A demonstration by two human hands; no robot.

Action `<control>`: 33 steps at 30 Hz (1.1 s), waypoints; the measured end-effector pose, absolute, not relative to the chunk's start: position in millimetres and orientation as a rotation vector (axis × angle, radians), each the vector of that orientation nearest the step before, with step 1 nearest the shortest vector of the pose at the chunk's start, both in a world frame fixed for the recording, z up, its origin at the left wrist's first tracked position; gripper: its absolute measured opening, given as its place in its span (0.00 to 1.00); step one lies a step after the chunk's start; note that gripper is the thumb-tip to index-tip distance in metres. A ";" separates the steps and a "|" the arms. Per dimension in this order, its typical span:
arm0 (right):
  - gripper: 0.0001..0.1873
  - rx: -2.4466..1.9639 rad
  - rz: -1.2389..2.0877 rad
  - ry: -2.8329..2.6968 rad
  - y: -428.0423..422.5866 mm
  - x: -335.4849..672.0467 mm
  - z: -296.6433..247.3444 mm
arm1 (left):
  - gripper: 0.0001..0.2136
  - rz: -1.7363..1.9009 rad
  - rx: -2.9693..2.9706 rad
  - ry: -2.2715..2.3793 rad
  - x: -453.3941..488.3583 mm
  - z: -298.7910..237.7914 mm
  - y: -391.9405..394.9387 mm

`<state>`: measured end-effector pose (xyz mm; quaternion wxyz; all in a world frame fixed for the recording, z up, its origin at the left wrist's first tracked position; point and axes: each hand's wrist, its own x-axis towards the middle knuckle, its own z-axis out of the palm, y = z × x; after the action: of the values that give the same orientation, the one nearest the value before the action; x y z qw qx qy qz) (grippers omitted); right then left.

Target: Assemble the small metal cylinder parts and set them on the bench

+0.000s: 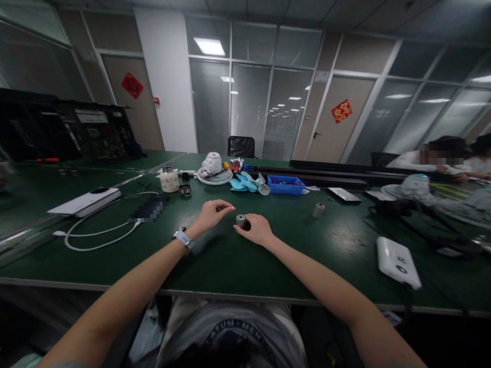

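Note:
My right hand (258, 229) curls round a small grey metal cylinder (240, 220) that stands on the green table, its ringed top facing up. Thumb and fingers are both against its side. Just to the left, my left hand (212, 215) hovers above the table with thumb and fingertips brought together in a pinch. Whatever may be between those fingertips is too small to make out. A second, similar metal cylinder (318, 210) stands apart, farther right on the table.
Beyond my hands lie blue fan blades (247, 182), a white fan part (214, 171), a blue tray (286, 185) and a patterned jar (169, 180). A phone (149, 207) with a white cable is at left. At right sits a white power bank (398, 261); other people sit farther off.

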<state>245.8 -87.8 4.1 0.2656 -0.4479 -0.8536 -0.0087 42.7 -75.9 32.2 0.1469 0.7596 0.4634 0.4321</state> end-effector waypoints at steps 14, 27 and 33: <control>0.26 -1.228 0.184 -2.202 -73.0 265.6 -1.9 | 0.23 0.905 2.055 1.289 31.2 1.5 -49.5; 0.25 -1.147 0.786 -1.978 -45.7 289.2 -7.5 | 0.14 1.010 1.905 1.421 30.6 3.4 -49.6; 0.23 -1.507 0.487 -1.628 -0.8 376.0 -9.9 | 0.14 0.987 1.898 1.419 33.7 9.8 -55.0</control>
<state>376.0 -0.8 -9.9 0.4217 -0.6017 -0.6499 0.1943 33.7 -55.0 9.8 0.2832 0.7091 0.5301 0.3688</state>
